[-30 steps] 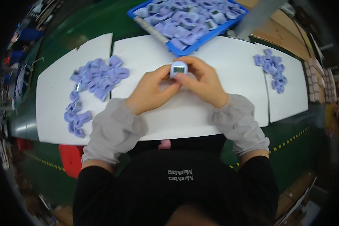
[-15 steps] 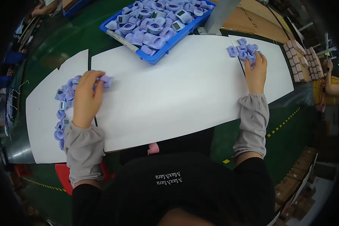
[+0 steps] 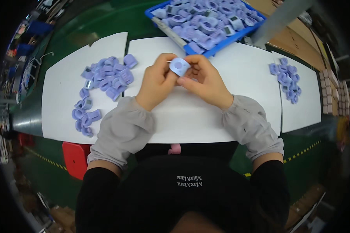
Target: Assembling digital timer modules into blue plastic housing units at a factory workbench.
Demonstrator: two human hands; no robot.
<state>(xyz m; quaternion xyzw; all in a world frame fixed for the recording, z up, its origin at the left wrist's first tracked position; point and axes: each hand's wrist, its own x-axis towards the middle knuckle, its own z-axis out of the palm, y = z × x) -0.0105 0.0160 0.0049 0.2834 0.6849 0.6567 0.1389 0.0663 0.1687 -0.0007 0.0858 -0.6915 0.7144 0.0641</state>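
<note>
Over the white board (image 3: pixel 182 120), both hands meet around one small lavender plastic watch-like piece (image 3: pixel 179 67) with a rounded face. My left hand (image 3: pixel 157 82) grips its left side with thumb and fingers. My right hand (image 3: pixel 209 79) pinches it from the right, its fingers partly hidden behind. Left of my left hand lies a loose pile of the same lavender pieces (image 3: pixel 107 75), some showing small grey screens. A smaller cluster of lavender pieces (image 3: pixel 287 79) lies at the far right.
A blue bin (image 3: pixel 221 40) heaped with lavender pieces stands beyond my hands, beside a grey metal post (image 3: pixel 280 23). A red stool (image 3: pixel 77 159) is at the lower left. Stacked pale boxes (image 3: pixel 330 93) stand past the right end.
Both hands have come together at the middle from the two piles, now holding one lavender piece between them. The view has shifted, so the bin appears further right.
</note>
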